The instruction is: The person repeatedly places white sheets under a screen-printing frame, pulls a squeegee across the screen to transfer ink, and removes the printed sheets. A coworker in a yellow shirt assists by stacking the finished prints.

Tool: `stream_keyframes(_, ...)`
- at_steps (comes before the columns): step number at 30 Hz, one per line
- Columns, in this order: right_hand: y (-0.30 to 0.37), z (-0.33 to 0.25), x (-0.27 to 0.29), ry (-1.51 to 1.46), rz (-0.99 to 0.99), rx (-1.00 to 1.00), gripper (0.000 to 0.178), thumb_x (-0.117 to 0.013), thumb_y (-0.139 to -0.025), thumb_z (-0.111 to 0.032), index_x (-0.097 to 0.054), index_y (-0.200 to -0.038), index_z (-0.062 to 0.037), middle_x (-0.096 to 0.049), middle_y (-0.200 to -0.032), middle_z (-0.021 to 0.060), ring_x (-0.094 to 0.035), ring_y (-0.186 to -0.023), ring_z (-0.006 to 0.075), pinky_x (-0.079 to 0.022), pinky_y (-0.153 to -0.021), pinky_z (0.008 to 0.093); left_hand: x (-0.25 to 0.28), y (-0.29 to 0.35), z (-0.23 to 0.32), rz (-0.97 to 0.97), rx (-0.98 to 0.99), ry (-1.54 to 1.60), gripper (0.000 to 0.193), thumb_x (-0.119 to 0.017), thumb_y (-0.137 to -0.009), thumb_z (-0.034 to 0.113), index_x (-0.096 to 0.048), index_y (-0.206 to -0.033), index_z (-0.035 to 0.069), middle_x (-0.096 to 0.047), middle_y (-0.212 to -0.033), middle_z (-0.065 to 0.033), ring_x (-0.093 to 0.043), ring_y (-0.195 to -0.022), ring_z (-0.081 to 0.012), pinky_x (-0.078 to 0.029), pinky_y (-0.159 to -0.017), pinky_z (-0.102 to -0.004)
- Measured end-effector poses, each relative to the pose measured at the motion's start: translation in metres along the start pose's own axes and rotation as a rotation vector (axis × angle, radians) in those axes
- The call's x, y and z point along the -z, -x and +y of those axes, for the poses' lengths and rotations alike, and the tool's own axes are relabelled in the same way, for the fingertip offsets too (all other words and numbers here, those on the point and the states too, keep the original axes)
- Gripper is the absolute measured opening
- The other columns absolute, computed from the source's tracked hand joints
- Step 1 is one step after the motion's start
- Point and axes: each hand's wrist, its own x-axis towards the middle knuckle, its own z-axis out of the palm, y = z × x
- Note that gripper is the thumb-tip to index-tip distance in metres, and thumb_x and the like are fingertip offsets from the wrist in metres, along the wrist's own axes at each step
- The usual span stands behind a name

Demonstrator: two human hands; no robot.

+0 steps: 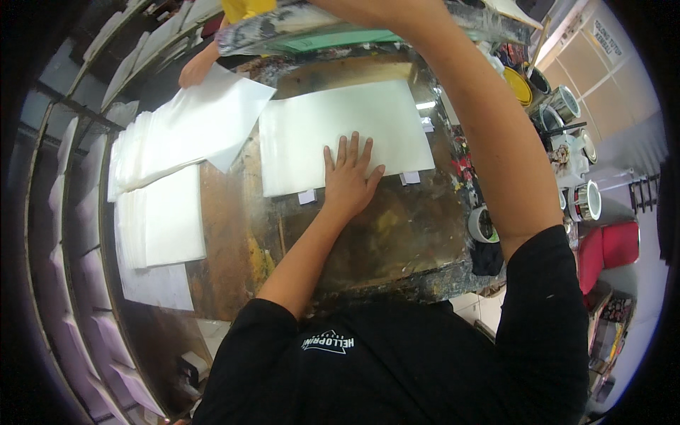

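My left hand point(349, 177) lies flat, fingers spread, on a white sheet point(297, 131) on the worktable. Small white tabs point(410, 178) sit along the sheet's near and right edges. Beyond it, a screen printing frame point(326, 39) with a green mesh is tilted up. My right arm reaches over the sheet, and my right hand point(368, 8) grips the frame's raised edge; the top of the picture cuts off its fingers. To the left, another person's hand point(199, 67) touches a translucent white sheet point(212, 117) on a fanned pile.
A second stack of white sheets point(173, 219) is on the table's left side. Racks point(106, 297) holding sheets stand along the left. Paint cans point(585, 201) and a white cup point(482, 224) line the right side, near a red chair point(620, 244). The stained brown tabletop point(404, 234) extends toward me.
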Motion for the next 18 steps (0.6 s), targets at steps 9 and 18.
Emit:
stream_keyframes(9,0.125,-0.029,-0.036,-0.015,-0.219,-0.011,0.065,-0.067,-0.088,-0.064,-0.069,-0.113,-0.0039,-0.071,-0.094,0.0205,-0.069,-0.092,0.0376,-0.051,-0.079,0.0502,0.174,0.013,-0.020,0.129,0.319,1.107,0.086,-0.095,-0.077,0.020,-0.049,-0.147,-0.001,-0.069,-0.124,-0.0132,-0.066,-0.110,-0.0188,-0.053,-0.098,-0.0351)
stream_keyframes(18,0.255,-0.044,-0.100,-0.069,-0.538,0.050,0.041,-0.075,-0.081,-0.018,-0.064,-0.120,-0.0134,-0.065,-0.112,0.0090,-0.061,-0.108,0.0308,-0.042,-0.089,0.0497,0.062,0.092,-0.042,0.126,0.429,0.217,0.121,-0.097,-0.056,0.056,-0.051,-0.149,-0.005,-0.059,-0.108,-0.0127,-0.055,-0.103,-0.0287,-0.047,-0.095,-0.0410)
